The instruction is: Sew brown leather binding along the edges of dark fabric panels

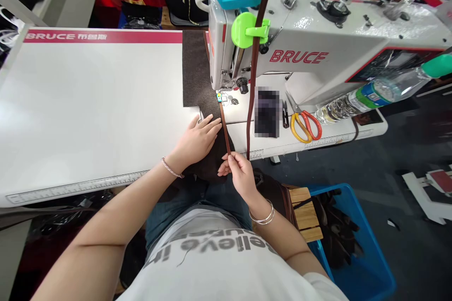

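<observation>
Dark brown fabric [197,66] lies on the sewing machine [300,56] table, its right edge passing under the needle area, and hangs over the front edge. My left hand [198,140] rests flat on this fabric just in front of the needle, fingers spread. A narrow reddish-brown strip [225,129] runs from the presser foot along the fabric's edge towards me. Its near end is pinched between thumb and finger of my right hand [240,169], at the table's front edge. Another brown strip [253,80] hangs down in front of the machine head.
Right of the needle lie scissors [306,126] with orange and yellow handles, small black snips [285,114], a blurred dark object [267,113] and a plastic bottle [370,94]. A blue bin [370,254] with dark pieces stands on the floor beside a wooden stool [305,214].
</observation>
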{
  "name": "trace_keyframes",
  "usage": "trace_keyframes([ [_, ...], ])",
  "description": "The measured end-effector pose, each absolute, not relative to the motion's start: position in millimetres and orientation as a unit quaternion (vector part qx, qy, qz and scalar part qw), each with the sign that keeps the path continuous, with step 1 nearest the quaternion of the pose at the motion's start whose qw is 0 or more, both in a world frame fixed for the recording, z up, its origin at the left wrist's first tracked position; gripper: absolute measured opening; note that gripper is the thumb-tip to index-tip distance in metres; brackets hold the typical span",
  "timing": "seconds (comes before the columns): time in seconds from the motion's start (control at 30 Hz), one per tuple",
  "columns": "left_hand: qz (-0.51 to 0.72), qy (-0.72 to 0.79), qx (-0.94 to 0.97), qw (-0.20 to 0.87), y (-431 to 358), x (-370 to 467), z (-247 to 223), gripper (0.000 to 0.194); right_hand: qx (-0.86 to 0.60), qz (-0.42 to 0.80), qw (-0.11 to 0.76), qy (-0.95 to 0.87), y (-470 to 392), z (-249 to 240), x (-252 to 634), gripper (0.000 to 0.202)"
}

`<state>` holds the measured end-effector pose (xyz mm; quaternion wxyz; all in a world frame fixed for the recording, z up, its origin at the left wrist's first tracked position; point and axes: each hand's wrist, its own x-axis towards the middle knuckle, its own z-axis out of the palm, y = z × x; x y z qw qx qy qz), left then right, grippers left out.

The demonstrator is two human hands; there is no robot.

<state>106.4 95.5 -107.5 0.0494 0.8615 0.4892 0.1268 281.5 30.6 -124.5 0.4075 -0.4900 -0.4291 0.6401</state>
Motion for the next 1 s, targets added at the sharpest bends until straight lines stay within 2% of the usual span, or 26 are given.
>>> trace_keyframes([
  [1.0,0.093,0.469,0.877,0.045,131.0,98.8,-100.5,0.048,-0.507,0.625,0.401,-0.437,35.8,-123.1,279.9,0.037],
])
